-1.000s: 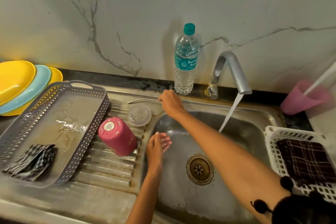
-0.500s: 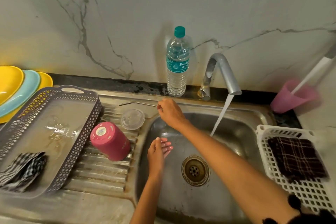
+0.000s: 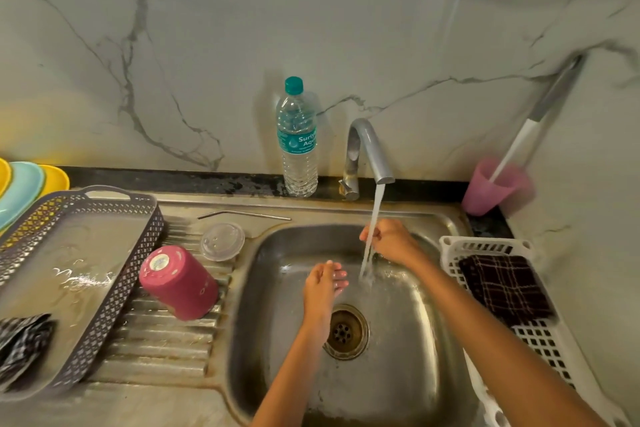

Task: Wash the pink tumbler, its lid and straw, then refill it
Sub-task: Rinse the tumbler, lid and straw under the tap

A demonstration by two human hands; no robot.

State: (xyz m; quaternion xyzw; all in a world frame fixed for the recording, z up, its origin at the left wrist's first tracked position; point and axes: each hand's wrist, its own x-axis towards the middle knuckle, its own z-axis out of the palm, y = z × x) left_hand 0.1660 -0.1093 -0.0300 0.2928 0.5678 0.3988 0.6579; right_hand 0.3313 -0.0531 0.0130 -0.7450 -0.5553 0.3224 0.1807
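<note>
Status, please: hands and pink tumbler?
Left hand open over sink; right hand curled under running tap. Tumbler upside down on drainboard, lid, straw beside. Nothing in the way.

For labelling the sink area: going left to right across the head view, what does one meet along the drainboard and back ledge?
Grey perforated plastic tray → upturned pink tumbler → clear round lid → clear plastic water bottle with teal cap → grey metal tap → translucent pink plastic cup.

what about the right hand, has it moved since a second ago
Yes. The right hand has left the end of the straw and gone to the right, toward the tap. It is now under the running water.
</note>
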